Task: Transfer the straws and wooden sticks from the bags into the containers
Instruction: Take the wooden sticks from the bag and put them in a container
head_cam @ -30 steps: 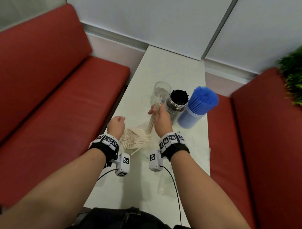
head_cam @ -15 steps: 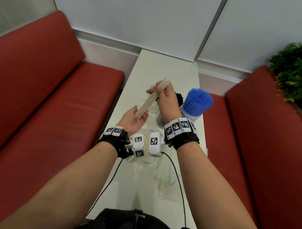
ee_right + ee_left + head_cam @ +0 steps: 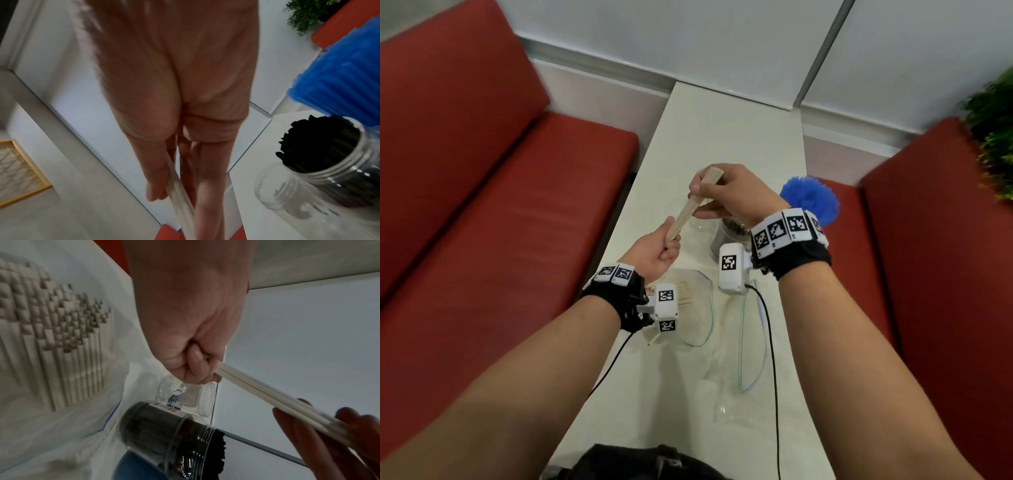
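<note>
While both grip them, left hand [image 3: 654,251] and right hand [image 3: 732,197] hold wooden sticks [image 3: 690,209]

Pale matt wooden sticks [image 3: 693,205]; clear glossy plastic jars [image 3: 320,178]; smooth blue plastic straws [image 3: 810,202]; glossy white table [image 3: 722,137]; red matt benches [image 3: 482,205].

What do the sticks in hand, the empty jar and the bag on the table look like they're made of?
Sticks: pale, matte, square-cut ends, so probably bare wood. Empty jar: clear and glossy with a threaded neck, likely plastic, though glass can't be ruled out. Bag: thin, see-through, wrinkled film with a coloured zip line, apparently soft plastic.
</note>
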### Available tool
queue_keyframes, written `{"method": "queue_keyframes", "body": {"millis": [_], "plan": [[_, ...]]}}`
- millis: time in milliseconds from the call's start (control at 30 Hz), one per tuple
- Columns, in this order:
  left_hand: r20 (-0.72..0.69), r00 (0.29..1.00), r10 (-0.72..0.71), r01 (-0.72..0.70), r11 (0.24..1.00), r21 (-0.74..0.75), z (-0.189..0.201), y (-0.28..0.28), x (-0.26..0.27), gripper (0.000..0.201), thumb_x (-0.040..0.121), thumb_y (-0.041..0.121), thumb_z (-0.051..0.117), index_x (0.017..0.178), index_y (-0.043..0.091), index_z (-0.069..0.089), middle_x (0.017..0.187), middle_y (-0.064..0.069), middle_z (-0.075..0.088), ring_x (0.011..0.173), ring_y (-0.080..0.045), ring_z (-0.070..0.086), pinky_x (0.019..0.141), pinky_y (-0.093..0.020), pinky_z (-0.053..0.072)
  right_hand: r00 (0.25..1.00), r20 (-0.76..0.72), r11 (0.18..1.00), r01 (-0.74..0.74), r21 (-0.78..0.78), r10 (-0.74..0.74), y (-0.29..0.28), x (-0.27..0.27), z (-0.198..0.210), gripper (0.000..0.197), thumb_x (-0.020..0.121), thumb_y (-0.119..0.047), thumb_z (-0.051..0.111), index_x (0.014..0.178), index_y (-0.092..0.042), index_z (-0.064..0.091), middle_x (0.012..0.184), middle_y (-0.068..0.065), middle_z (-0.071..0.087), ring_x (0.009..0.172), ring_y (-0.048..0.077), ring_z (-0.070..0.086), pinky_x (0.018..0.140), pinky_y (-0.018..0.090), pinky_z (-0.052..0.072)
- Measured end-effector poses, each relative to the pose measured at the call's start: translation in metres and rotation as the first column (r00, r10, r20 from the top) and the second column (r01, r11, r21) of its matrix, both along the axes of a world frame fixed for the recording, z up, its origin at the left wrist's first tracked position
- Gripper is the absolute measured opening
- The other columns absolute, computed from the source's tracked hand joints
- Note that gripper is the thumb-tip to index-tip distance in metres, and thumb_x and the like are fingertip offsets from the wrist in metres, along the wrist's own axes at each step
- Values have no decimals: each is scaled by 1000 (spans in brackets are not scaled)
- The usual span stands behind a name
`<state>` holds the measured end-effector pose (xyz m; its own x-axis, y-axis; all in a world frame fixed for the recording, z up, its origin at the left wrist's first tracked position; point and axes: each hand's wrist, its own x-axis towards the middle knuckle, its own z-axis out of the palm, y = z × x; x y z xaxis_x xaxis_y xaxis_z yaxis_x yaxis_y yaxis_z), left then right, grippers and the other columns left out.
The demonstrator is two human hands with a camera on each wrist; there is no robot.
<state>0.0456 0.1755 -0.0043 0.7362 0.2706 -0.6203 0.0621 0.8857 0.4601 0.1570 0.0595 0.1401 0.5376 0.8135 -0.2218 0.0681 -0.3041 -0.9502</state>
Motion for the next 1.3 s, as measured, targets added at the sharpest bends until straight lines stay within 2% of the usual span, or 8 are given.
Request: {"method": "queue_keyframes", "body": {"millis": [100,200,333,433,633,800,1033,1300], "plan": [[-129,992,7,12,989,148,-4,6,9,35,103,35,43,95,4,59,74,-7,56,52,-13,48,42,-19,37,988,96,993,115,29,-117,17,24,6,13,94,4,57,90,-2,67,95,16,69,87,27,72,79,37,64],[-348,926,-144,296,851,435,-8,10,9,35,103,30,44,87,6,64,73,-8,60,58,-18,54,52,-24,40,900,248,934,342,107,-358,40,54,5,15,94,0,57,85,-8,67,94,14,70,91,34,73,79,41,64],[-658,665,-353,747,311,588,-15,9,1,22,94,17,56,96,0,69,83,-10,66,66,-21,60,61,-27,50,761,492,873,488,-3,-423,67,85,-29,17,98,-9,55,106,-1,69,106,17,72,100,33,69,91,42,56],[-805,473,-359,806,-193,559,-17,2,-3,23,91,22,60,108,10,70,111,-5,66,101,-22,61,85,-27,46,747,576,856,495,-151,-331,76,90,-65,20,100,-9,53,112,-2,68,112,15,71,106,30,65,83,27,47],[-940,176,-292,766,-559,317,-37,-11,-9,74,66,48,83,129,24,53,127,-3,40,117,-28,40,93,-46,43,834,523,812,424,-401,-177,98,89,-110,28,103,-16,50,123,0,63,123,21,65,112,39,64,95,47,54],[-958,248,-144,680,-679,278,-53,-23,-21,90,61,46,85,134,23,39,134,-4,33,120,-29,39,92,-45,43,844,536,831,305,-466,-9,103,79,-119,32,101,-25,55,126,-6,62,127,19,64,115,36,64,96,46,55],[-916,378,-137,710,-592,382,-43,-26,-24,39,86,20,63,123,14,54,121,-6,51,110,-29,55,81,-36,48,876,482,794,280,-539,18,96,63,-128,18,97,-14,60,110,-2,62,120,19,67,111,36,65,88,42,55],[-955,296,2,739,-634,228,-26,-33,-26,25,98,10,44,114,9,63,116,-6,64,107,-27,63,88,-36,50,843,538,871,286,-399,-30,70,42,-106,40,90,-21,69,128,-13,58,121,9,64,106,26,62,77,30,43]]}}
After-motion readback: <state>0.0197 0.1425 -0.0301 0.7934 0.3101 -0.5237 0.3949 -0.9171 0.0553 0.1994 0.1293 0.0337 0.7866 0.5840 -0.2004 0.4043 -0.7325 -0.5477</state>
